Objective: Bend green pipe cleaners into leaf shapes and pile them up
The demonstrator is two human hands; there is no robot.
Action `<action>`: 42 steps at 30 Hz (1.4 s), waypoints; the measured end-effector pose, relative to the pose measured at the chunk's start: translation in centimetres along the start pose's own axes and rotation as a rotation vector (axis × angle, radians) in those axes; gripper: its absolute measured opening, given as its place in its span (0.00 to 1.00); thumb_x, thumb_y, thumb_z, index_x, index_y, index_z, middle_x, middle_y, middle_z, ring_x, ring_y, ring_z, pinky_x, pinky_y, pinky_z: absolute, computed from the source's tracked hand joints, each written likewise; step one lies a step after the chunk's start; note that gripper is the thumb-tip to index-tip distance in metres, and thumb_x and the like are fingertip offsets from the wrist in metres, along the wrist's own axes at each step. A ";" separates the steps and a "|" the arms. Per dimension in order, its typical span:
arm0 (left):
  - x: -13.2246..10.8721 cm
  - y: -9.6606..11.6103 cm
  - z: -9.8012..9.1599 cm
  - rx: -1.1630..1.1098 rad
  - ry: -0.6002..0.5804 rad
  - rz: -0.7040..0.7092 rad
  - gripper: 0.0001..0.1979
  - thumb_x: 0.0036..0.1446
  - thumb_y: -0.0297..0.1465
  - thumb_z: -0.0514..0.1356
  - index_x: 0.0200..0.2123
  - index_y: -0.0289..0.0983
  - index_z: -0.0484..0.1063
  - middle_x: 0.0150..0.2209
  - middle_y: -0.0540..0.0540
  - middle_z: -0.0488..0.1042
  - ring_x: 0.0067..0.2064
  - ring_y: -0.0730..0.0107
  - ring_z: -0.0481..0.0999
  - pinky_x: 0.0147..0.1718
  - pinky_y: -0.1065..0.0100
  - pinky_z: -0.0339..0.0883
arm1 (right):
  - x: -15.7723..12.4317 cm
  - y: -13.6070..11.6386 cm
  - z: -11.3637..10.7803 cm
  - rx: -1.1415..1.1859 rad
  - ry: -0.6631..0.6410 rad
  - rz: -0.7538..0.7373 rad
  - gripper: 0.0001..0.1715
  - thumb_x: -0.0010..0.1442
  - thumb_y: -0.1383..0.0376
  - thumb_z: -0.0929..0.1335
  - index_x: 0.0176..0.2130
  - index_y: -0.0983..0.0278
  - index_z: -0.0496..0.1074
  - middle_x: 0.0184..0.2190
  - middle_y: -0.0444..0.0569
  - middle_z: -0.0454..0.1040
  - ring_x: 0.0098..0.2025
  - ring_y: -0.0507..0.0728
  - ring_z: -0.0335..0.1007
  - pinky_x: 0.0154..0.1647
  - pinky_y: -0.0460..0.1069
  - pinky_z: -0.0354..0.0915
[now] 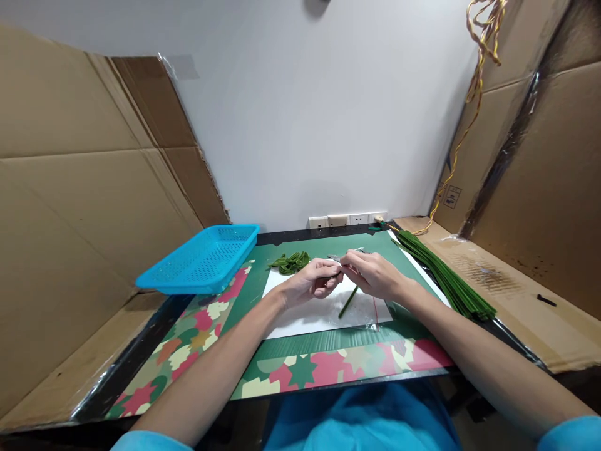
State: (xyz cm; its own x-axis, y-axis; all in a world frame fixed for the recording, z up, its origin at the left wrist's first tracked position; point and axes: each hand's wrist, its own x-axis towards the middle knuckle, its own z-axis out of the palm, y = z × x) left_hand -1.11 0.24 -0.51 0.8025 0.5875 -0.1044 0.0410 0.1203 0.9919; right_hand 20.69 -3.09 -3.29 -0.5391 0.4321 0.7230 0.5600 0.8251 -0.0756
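My left hand (313, 282) and my right hand (373, 273) meet over a white sheet (305, 316) on the green mat. Both are closed in a pinch. Between them runs a thin metal tool (336, 258), which looks like tweezers or small pliers, held by my left hand. A green stem (348, 302) hangs down from my right hand's fingers and slants toward me over the sheet. A small pile of bent green pieces (291, 261) lies just left of my left hand.
A blue perforated basket (201, 260) stands at the left. A long bundle of green stems (444, 275) lies at the right. Cardboard walls enclose both sides. Wall sockets (345, 220) sit behind the mat. A yellow cord (474, 94) hangs at the right.
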 end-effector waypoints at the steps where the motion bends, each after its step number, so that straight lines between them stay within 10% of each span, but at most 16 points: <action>1: 0.0 0.0 0.0 0.010 0.011 0.014 0.18 0.59 0.42 0.67 0.31 0.31 0.73 0.22 0.54 0.60 0.19 0.85 0.52 0.19 0.74 0.40 | 0.0 0.0 0.0 -0.004 -0.011 0.008 0.11 0.77 0.63 0.57 0.42 0.61 0.64 0.34 0.47 0.71 0.28 0.52 0.61 0.27 0.47 0.52; 31: 0.8 -1.3 0.8 0.030 0.188 0.189 0.22 0.51 0.46 0.72 0.29 0.30 0.77 0.19 0.58 0.49 0.20 0.83 0.45 0.19 0.73 0.38 | 0.4 -0.4 0.0 0.296 0.031 0.135 0.15 0.74 0.65 0.59 0.34 0.61 0.65 0.28 0.44 0.68 0.28 0.52 0.60 0.33 0.48 0.57; 42: 0.6 -1.1 2.4 0.792 0.449 0.551 0.19 0.65 0.39 0.59 0.24 0.35 0.76 0.24 0.48 0.65 0.28 0.71 0.61 0.29 0.68 0.54 | 0.3 -0.3 0.1 0.522 0.055 0.442 0.26 0.71 0.51 0.65 0.26 0.62 0.66 0.20 0.41 0.61 0.22 0.51 0.57 0.24 0.47 0.52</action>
State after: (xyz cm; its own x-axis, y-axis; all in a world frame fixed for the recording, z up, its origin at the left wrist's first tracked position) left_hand 0.75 -1.51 -1.50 0.5420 0.6632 0.5162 0.2443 -0.7121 0.6582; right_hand 20.28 -3.17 -3.11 -0.2890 0.7607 0.5812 0.3360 0.6491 -0.6825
